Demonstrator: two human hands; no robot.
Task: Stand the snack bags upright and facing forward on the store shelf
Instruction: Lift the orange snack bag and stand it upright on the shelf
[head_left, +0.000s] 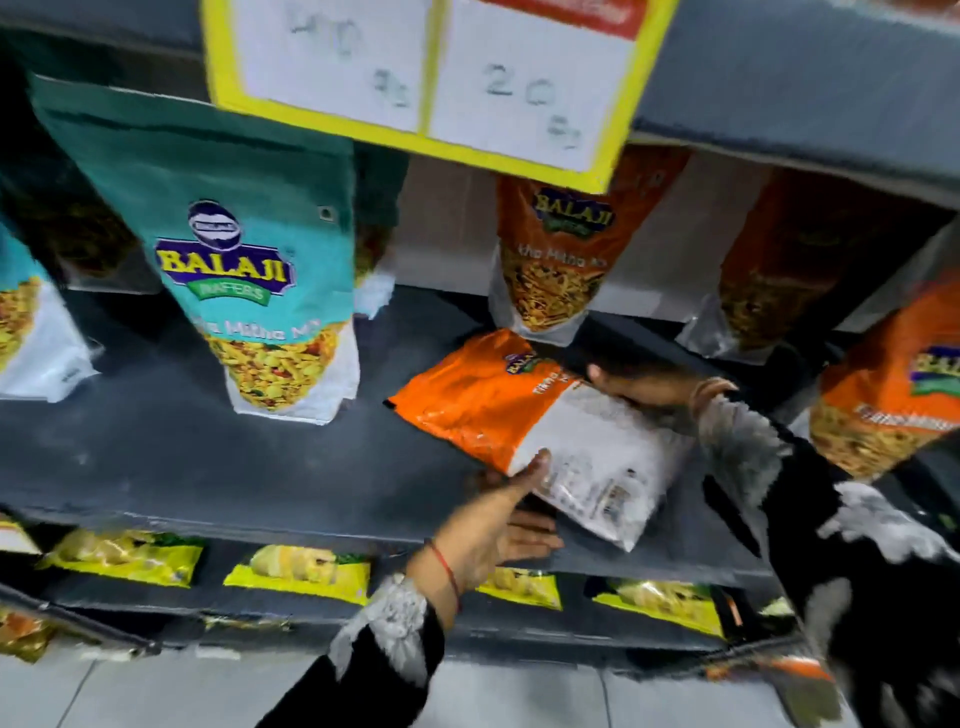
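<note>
Held bag: we gripped an orange bag (483, 410) with both hands; it lay tilted on its back on the grey shelf (156, 457), orange top toward the rear left, white bottom hanging over the front edge.
Left hand (493, 525): thumb pressed on the bag's near edge, fingers curled beneath it; clamped on the bag.
Right hand (644, 387): closed over the bag's far side, near its upper right edge.
Sleeves: both our arms wore black sleeves with grey-white cuffs; a red thread (447, 571) circled the left wrist.
Behind the bag: a second orange bag (556, 260) stood upright at the back, facing forward, just beyond the held one.
To the left: a teal bag (260, 249) stood upright and facing us, well apart from the held bag; another teal bag (31, 332) showed at the left edge.
To the right: a dark orange bag (779, 270) stood at the back, and one more orange bag (893, 395) leaned near our right sleeve.
Overhead: a yellow-framed price card (431, 78) hung from the shelf above, covering the top of the rear orange bag.
Below: yellow packets (301, 571) lay in a row on the lower shelf.
Writing: "BALAJI WAFERS" read on the teal bag, "BALAJI" on the orange ones; flavour lines were partly legible, ending "Mitha Mix". The card showed "20" on its right panel; the left panel was too blurred to read.
</note>
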